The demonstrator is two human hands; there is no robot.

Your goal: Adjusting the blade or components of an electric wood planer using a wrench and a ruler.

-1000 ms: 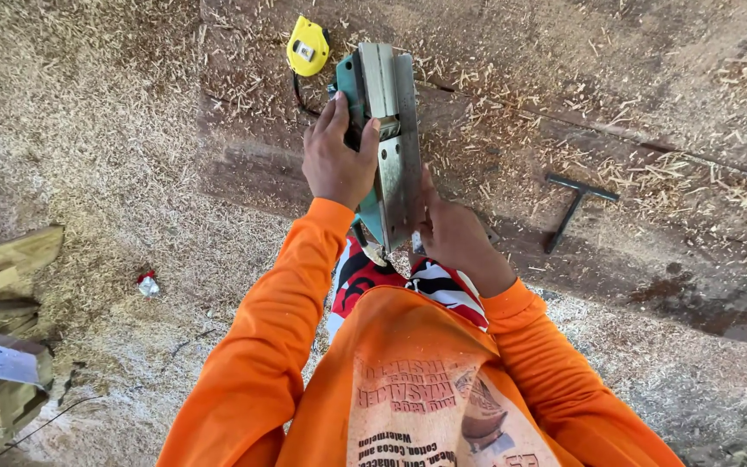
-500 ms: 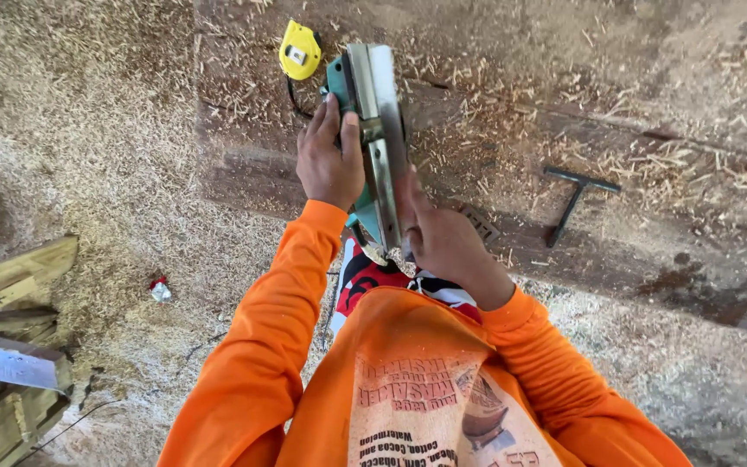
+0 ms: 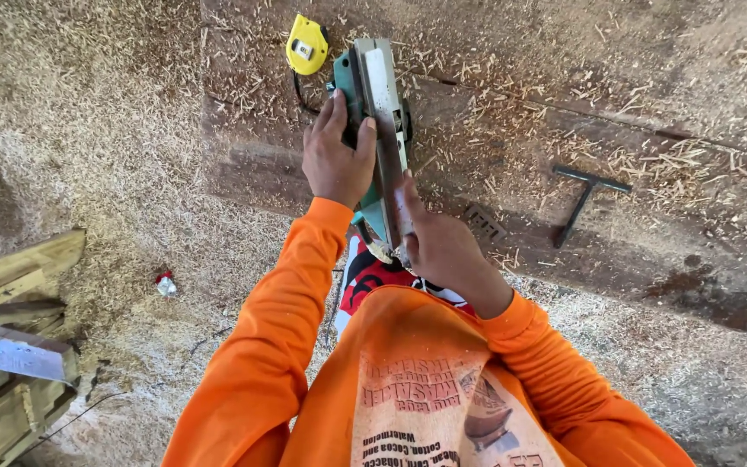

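I hold a green electric planer (image 3: 379, 112) upside down in front of me, its grey metal sole facing up. My left hand (image 3: 337, 156) grips the planer's body from the left. My right hand (image 3: 443, 246) clasps its near end, fingers along the sole's right edge. A yellow tape measure (image 3: 306, 45) lies on the brown wooden surface just beyond the planer's far end. Both my arms are in orange sleeves.
A black T-shaped wrench (image 3: 583, 197) lies on the wood to the right. Wood shavings (image 3: 114, 156) cover the ground at left. Stacked timber pieces (image 3: 10, 285) sit at the lower left, and a small red-and-white object (image 3: 165, 283) lies among the shavings.
The planer and both hands have stayed together, shifting slightly in the view as my head moved. My grip looks the same.
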